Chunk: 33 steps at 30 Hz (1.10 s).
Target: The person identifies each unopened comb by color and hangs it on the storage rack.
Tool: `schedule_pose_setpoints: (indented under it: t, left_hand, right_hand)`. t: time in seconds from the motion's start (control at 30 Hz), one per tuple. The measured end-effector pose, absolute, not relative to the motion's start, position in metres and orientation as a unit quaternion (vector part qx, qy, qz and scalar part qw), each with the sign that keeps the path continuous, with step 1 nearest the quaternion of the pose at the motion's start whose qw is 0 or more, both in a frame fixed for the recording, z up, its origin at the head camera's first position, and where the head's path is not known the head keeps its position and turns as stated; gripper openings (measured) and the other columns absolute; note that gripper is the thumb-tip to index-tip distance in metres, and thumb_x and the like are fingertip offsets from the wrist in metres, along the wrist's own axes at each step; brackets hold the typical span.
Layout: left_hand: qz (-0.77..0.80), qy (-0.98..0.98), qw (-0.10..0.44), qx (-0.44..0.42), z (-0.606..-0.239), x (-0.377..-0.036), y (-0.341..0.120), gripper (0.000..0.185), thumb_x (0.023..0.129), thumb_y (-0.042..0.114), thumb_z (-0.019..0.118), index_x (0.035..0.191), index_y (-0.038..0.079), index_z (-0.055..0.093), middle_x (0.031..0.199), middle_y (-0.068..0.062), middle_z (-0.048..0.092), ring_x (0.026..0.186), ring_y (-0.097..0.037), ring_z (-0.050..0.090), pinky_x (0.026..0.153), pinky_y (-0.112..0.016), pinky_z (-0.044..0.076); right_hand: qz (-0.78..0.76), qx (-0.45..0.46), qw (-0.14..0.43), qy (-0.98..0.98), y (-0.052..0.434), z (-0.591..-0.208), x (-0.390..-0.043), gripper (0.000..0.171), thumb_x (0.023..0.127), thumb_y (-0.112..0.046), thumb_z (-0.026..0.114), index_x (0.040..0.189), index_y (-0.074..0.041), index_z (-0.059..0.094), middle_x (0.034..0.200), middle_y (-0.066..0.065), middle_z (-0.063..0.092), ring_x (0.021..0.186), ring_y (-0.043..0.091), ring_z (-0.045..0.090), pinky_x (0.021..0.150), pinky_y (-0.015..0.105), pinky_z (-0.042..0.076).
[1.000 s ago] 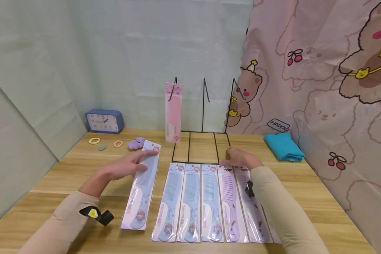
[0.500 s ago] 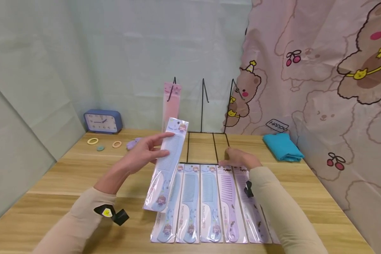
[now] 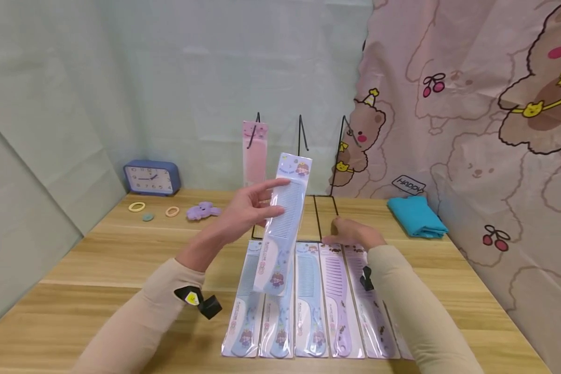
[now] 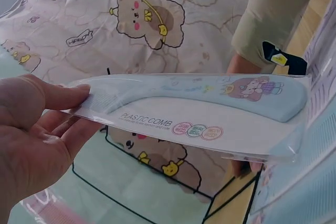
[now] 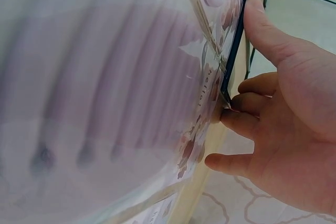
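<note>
My left hand (image 3: 245, 210) pinches a packaged light-blue plastic comb (image 3: 279, 236), raised and tilted above the row of combs. In the left wrist view the thumb lies on the near face of the comb's clear pack (image 4: 210, 111), fingers behind. My right hand (image 3: 355, 234) holds the front right corner of a black wire display rack (image 3: 317, 215); in the right wrist view its thumb and fingers (image 5: 244, 121) meet the wire. A pink comb pack (image 3: 255, 156) hangs on the rack's left hook. The middle hook (image 3: 304, 135) and right hook (image 3: 352, 132) carry nothing.
Packaged blue combs (image 3: 307, 306) and purple combs (image 3: 338, 311) lie side by side before the rack. At left are a blue clock (image 3: 151, 177), a purple hair clip (image 3: 202, 210) and small hair ties (image 3: 137, 207). A folded turquoise cloth (image 3: 417, 217) lies right.
My left hand has lifted the blue comb pack off the table's left part and carried it right and up, to below the middle hook. My right hand stays at the rack's corner.
</note>
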<state>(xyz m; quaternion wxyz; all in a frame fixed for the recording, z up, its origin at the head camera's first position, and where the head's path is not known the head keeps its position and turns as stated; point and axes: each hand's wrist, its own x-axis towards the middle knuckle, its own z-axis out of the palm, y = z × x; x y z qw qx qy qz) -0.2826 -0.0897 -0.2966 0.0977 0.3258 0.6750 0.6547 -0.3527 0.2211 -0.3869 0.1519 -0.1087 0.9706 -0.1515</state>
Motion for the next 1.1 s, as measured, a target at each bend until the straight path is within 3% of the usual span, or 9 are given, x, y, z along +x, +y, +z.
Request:
schedule_pose_setpoints:
  t: [0.4,0.8,1.1]
  left_hand:
    - [0.678,0.660,0.080,0.315,-0.288,-0.299,-0.052,0.057,0.096,0.003,0.066,0.148,0.019,0.050,0.130,-0.012,0.065,0.100,-0.029,0.068,0.073,-0.038,0.060]
    - [0.710,0.646,0.052,0.276,-0.302,-0.310,-0.047,0.058,0.095,-0.003,0.063,0.148,0.018,0.050,0.134,-0.017,0.060,0.101,-0.031,0.068,0.074,-0.041,0.060]
    - [0.708,0.677,-0.033,0.198,-0.307,-0.335,-0.028,0.055,0.093,-0.003,0.065,0.141,0.023,0.058,0.131,-0.012,0.052,0.097,-0.025,0.067,0.074,-0.034,0.059]
  right_hand:
    - [-0.149,-0.110,0.153,0.971,0.222,-0.386,-0.353,0.052,0.093,-0.051,0.067,0.119,-0.007,0.058,0.095,0.005,0.063,0.084,0.022,0.061,0.076,0.041,0.053]
    - [-0.141,-0.117,0.151,0.971,0.221,-0.385,-0.355,0.053,0.093,-0.051,0.066,0.120,-0.006,0.056,0.096,0.006,0.063,0.085,0.022,0.060,0.078,0.041,0.053]
    - [-0.143,-0.113,0.151,0.972,0.221,-0.387,-0.353,0.062,0.093,-0.053,0.066,0.128,-0.003,0.055,0.104,0.009,0.065,0.094,0.025,0.063,0.086,0.045,0.054]
